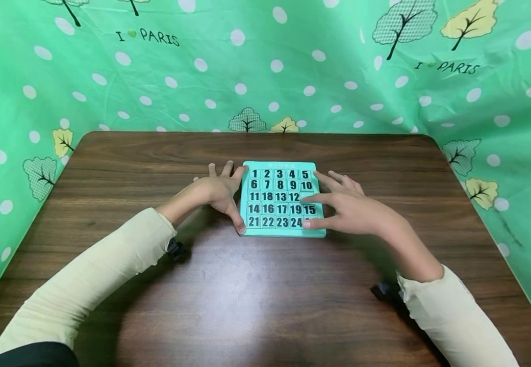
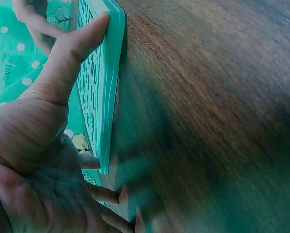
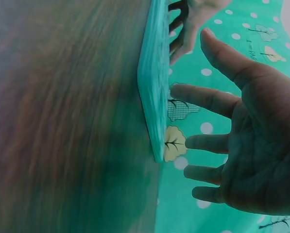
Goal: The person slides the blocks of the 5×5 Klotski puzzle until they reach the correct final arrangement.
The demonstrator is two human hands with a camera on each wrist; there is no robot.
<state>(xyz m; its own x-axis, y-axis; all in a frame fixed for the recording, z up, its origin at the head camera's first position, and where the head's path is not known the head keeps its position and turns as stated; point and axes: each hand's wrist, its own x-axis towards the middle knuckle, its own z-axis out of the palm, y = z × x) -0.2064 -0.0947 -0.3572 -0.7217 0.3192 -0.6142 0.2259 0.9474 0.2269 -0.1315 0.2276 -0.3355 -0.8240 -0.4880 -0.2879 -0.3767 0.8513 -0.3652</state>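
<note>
- The table (image 1: 247, 311) carries the board (image 1: 270, 233), which lies flat between the two hands.
- On this board, the step in hand seems to be sliding of number tiles; the next move probably calls for a light fingertip push at the right column, with the board kept steady.
- The right hand (image 1: 359, 210) is spread over the right edge, its thumb beside tile 24 (image 1: 295, 223).
- The left hand (image 1: 221, 192) is also spread, thumb at the near-left corner, pinching nothing.
- Right of tile 12 (image 1: 295, 197), a finger covers the place; one cannot tell what is beneath.
</note>
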